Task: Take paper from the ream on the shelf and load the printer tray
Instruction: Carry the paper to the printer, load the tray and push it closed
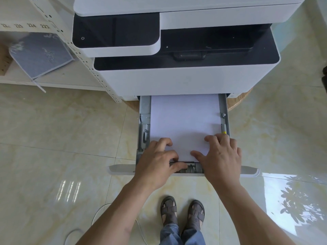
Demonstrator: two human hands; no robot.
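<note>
Beneath the fingers [164, 141], the paper [184, 117].

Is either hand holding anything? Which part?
Left hand appears to pinch the grey end guide at the front of the tray, thumb against finger. Right hand lies open on the paper, holding nothing.

White paper [184, 121] in a grey tray [141, 124]; printer [159, 80] white and black; floor [53, 121] cream, marbled with yellow veins; brown sandals [169, 209]

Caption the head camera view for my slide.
Left hand and right hand rest on paper in the open tray of the printer.
</note>
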